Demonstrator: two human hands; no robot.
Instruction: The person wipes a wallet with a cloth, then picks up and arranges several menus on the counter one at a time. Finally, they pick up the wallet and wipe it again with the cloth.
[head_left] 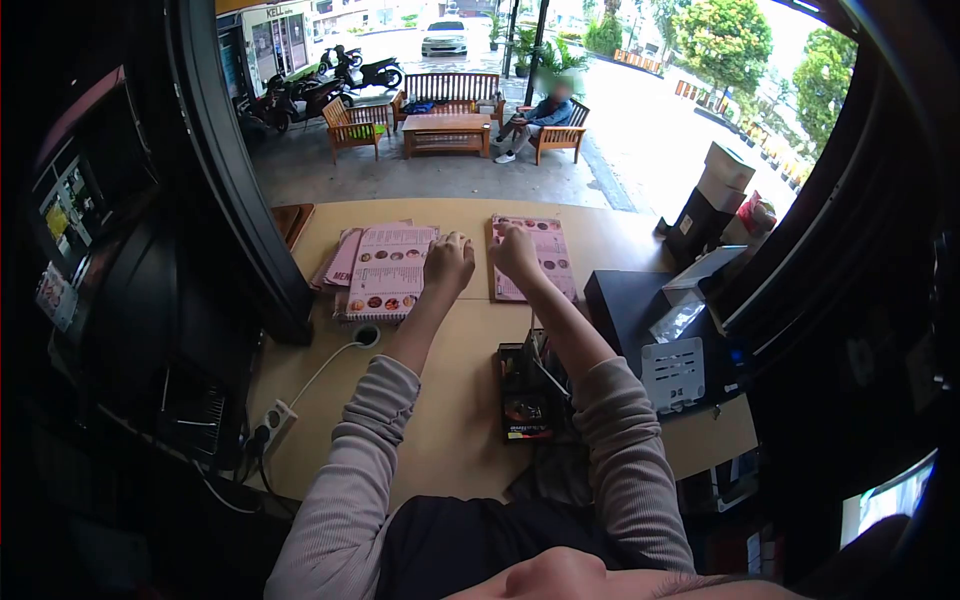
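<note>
My left hand [450, 264] is closed at the right edge of a spiral-bound pink menu [385, 262], which lies on top of a slightly fanned stack of menus at the left of the counter. Its fingers curl over that edge, and the fingertips are partly hidden. My right hand [516, 252], also closed, rests on the upper left edge of a second pink menu [548, 262] on the right. This one lies square on a brownish board or cover. Both menus show rows of small round food pictures. A gap of bare counter separates the two hands.
Below my right forearm stands a black organizer box [525, 405] with small items. A black box [630, 310], a white stand [673, 372] and a tissue holder [705, 205] are at the right. A power strip [275, 420] lies left. Outside, a person [550, 112] sits on a wooden chair.
</note>
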